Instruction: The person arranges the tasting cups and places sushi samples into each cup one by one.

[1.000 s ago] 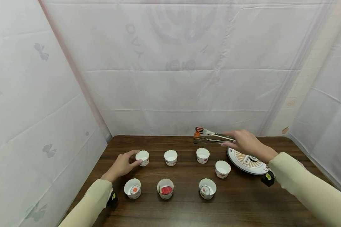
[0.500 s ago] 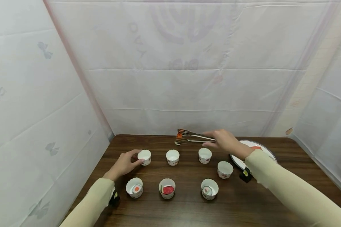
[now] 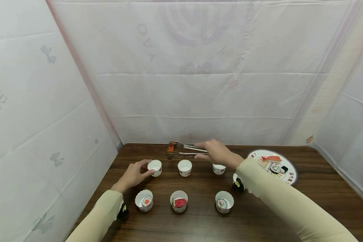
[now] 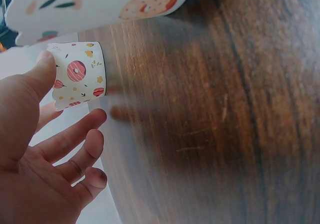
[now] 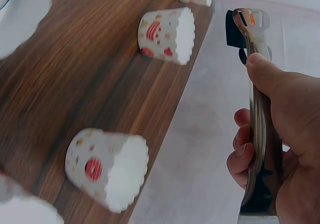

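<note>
The left hand (image 3: 134,174) holds the rim of a white paper cup (image 3: 155,167) at the back left, thumb and index finger on either side of it; the left wrist view shows the thumb on the patterned cup (image 4: 77,74) and the other fingers loosely bent. Metal tongs (image 3: 190,148) are gripped in the right hand (image 3: 219,154), raised above the back row. Between the tongs' tips is an orange piece (image 3: 170,148), above and left of the middle back cup (image 3: 185,168). In the right wrist view, fingers and thumb wrap the tongs (image 5: 260,134).
Three front cups hold sushi-like pieces: a white and orange one (image 3: 146,201), a red one (image 3: 180,203) and a round roll (image 3: 222,203). Another back cup (image 3: 218,169) stands partly under the right hand. A plate (image 3: 291,174) with several pieces lies at the right; one cup beside it is mostly hidden by the sleeve.
The right hand has carried the tongs and orange piece leftward across the back row, uncovering the plate. The left hand has stayed at its cup.
</note>
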Motion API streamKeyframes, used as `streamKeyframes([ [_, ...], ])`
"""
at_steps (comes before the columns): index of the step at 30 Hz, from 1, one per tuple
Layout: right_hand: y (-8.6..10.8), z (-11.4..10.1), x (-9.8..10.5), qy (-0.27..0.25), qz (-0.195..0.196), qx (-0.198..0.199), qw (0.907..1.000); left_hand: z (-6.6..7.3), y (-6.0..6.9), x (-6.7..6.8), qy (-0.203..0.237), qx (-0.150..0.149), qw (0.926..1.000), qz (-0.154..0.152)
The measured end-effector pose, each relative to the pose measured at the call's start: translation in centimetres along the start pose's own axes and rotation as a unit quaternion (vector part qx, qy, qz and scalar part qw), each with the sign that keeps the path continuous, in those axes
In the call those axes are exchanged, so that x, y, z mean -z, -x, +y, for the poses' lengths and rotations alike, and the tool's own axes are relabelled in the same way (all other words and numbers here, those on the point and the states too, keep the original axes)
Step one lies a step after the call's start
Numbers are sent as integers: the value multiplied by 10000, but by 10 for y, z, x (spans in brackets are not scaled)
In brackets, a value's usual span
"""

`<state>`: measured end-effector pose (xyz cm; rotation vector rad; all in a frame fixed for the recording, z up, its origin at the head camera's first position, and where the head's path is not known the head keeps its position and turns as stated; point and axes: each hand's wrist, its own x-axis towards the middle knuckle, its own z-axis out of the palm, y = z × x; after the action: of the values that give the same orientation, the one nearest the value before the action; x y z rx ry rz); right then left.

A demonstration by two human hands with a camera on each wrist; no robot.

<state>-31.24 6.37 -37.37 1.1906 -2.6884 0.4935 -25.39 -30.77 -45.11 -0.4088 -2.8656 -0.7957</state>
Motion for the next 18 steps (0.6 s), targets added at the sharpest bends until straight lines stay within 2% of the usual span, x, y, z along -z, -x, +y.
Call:
streamKeyframes([
  [13,-25,-29,-22,-182,-243,30,9995,-1,-1,-1,-41,-37,10000,15],
  [18,-29,-35,-28,-188,-326,89,9993,1,-2,-1,-53,108,9999,-22],
])
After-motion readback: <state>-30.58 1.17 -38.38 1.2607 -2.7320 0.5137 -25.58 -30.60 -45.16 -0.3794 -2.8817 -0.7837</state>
